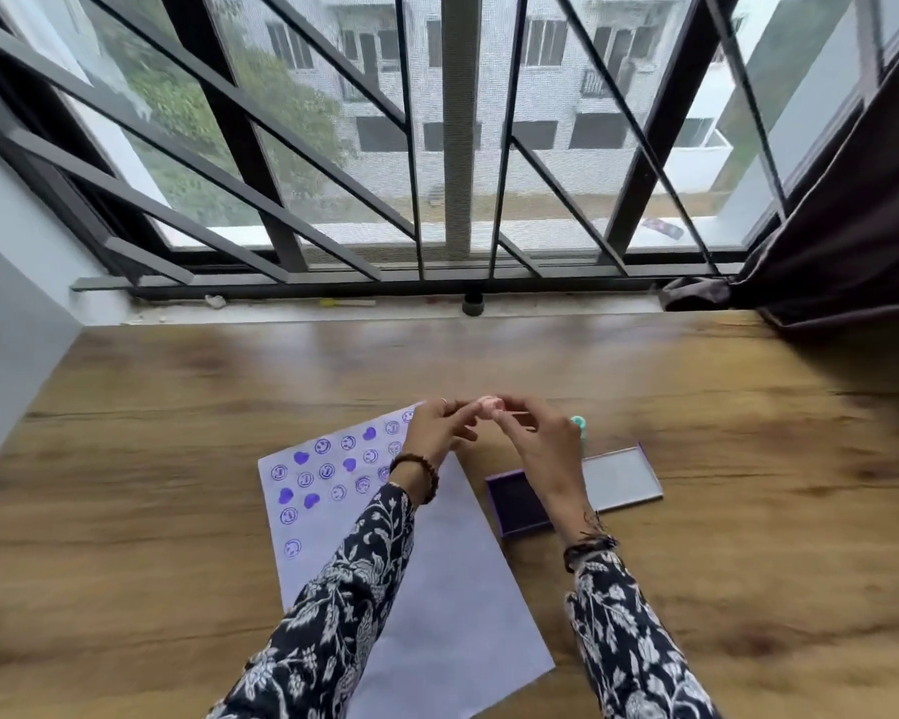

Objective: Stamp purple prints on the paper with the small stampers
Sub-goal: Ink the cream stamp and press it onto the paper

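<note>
Stamper (pixel 490 404) pinched btwn both hands' fingertips (pixel 467 410).

Soft daylight through window (pixel 452 137); glare on table (pixel 177 407); motion blur, wide-angle bending.

No legible text, labels, brands or numbers anywhere. Only signs: purple smiley-face and heart prints on the paper (pixel 333 511), lying left of and beneath the left hand (pixel 437 428).
</note>
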Motion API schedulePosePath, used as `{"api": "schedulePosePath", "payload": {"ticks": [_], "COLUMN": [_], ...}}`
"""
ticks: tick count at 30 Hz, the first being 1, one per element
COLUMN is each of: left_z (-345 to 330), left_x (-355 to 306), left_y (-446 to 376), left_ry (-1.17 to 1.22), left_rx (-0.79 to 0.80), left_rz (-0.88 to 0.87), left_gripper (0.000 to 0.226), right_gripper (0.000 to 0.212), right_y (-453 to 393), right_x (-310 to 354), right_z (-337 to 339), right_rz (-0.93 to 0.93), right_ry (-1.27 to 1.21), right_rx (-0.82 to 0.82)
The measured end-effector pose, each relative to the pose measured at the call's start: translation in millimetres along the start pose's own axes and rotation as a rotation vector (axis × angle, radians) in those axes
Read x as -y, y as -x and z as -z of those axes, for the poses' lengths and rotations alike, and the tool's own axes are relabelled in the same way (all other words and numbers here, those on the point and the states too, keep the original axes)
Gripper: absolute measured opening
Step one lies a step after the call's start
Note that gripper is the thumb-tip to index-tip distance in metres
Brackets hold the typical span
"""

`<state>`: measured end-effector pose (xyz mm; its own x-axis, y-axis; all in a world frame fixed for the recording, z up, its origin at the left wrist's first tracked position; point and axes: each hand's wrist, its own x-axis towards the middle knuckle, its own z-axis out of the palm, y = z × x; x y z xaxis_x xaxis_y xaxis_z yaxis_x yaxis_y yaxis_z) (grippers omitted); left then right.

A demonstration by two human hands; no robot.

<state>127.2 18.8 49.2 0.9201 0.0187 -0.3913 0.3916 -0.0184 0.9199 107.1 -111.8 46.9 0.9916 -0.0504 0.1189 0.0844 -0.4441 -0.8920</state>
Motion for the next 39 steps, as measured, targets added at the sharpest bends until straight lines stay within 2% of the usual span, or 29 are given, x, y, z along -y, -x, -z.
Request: {"api": "schedulePosePath", "payload": {"ticks": [4, 6, 9, 14, 18, 22, 23, 28, 30, 32, 34, 36, 39], "left_z": [-10.2, -14.3, -19.3, -24.0, -25.0, -22.2, -22.8, -33.8, -34.3, -31.9, -30.1, -29.4, -27.7], "left_x": [14.8, 21.5, 29.4, 31.8, 32.4, 31.8, 31.3, 27.6, 28.8, 29.5, 29.1, 28.3, 29.2], "left_y": [8.3, 10.9, 16.4, 21.4, 25.2, 33.9, 37.1, 51.5, 55.9, 60.6, 64.9, 69.1, 75.5], "left_ry": [-0.271, -0.309, -0.307, -0.542, -0.679, -0.600, -0.556, -0.313, -0.221, -0.185, -0.146, -0.110, -0.093], "left_rx": [-0.067, -0.068, -0.088, -0.209, -0.237, -0.307, -0.327, -0.363, -0.334, -0.281, -0.193, -0.135, -0.092], "left_rz": [-0.128, -0.153, -0.140, -0.266, -0.276, -0.313, -0.326, -0.315, -0.286, -0.286, -0.288, -0.280, -0.285], "left_gripper": [0.021, 0.017, 0.013, 0.017, 0.022, 0.026, 0.025, 0.015, 0.016, 0.020, 0.030, 0.033, 0.029], "right_gripper": [0.009, 0.008, 0.018, 0.023, 0.028, 0.025, 0.025, 0.024, 0.020, 0.018, 0.016, 0.017, 0.016], "right_y": [10.2, 13.3, 17.6, 16.5, 15.6, 15.1, 13.6, 11.3, 15.2, 21.2, 30.9, 42.1, 52.7], "right_x": [-5.9, -8.5, -10.3, -8.5, -6.9, -9.7, -10.5, -8.6, -6.8, -3.2, 1.3, 3.3, 4.8], "right_z": [5.3, 4.4, 2.9, 5.2, 8.4, 22.1, 25.7, 25.1, 25.6, 28.1, 30.3, 30.4, 31.1], "right_rz": [-0.019, -0.013, -0.041, -0.013, -0.011, -0.013, -0.025, -0.043, -0.059, -0.172, -0.295, -0.343, -0.380], "right_ry": [0.118, 0.181, 0.221, 0.310, 0.352, 0.404, 0.416, 0.514, 0.398, 0.029, -0.350, -0.543, -0.701], "right_rx": [-0.058, -0.075, -0.032, 0.015, 0.053, -0.208, -0.229, -0.084, -0.117, -0.154, -0.097, -0.030, -0.017]}}
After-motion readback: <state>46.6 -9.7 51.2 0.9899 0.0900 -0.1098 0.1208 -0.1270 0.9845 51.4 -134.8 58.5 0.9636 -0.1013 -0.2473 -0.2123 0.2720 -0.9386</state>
